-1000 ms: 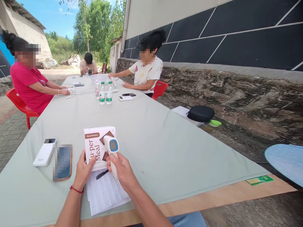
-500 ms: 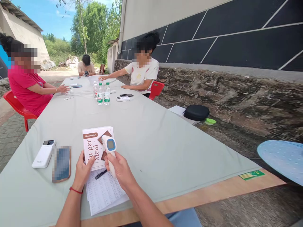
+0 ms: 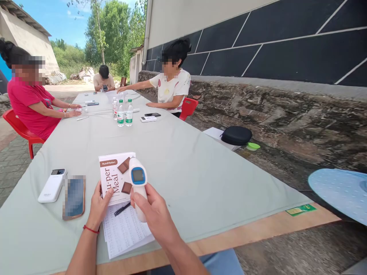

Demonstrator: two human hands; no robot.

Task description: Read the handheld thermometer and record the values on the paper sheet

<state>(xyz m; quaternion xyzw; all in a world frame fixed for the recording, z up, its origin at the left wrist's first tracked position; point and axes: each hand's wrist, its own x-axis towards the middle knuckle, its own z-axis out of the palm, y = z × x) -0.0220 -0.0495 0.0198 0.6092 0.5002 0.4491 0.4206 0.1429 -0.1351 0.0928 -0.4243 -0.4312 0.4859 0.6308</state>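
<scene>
My left hand grips the lower left edge of a white box printed "NutriMotion" with pictures of brown squares. The box is tilted up toward me above the table. Wrapped round the handle of a white infrared thermometer is my right hand. The thermometer's blue-framed screen faces me, and its head stands at the box's right edge; whether they touch I cannot tell. Beneath the box lie sheets of handwritten paper with a black pen on them.
Left of my hands lie a white power bank and a phone on the cloth-covered table. Water bottles stand farther up, near another phone. People sit left, right and at the far end. A black case rests beyond the right edge.
My right hand has moved the thermometer slightly right and turned it more upright, uncovering more of the box front. My left hand still holds the box.
</scene>
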